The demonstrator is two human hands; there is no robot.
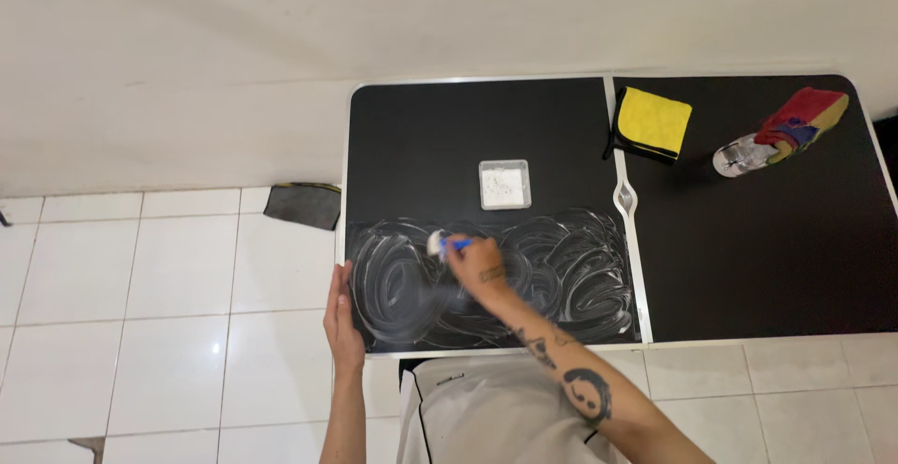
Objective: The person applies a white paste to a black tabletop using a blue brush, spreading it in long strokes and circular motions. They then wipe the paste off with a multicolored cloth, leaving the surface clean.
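Clamped in my right hand (479,260), a small blue-handled brush (443,242) presses on the black table (748,249) amid white swirls (561,268). My left hand (340,319) lies flat, fingers loose, against the table's left edge, near the square white tray (505,184).

— What's each hand doing?
— Right hand (477,260) grips a blue-handled brush (443,242) on white swirls (561,268); left hand (340,319) rests on the black surface (449,137) edge at nine o'clock.
— Beyond?
— White tray (504,184) at twelve o'clock, yellow cloth (650,123) at two.
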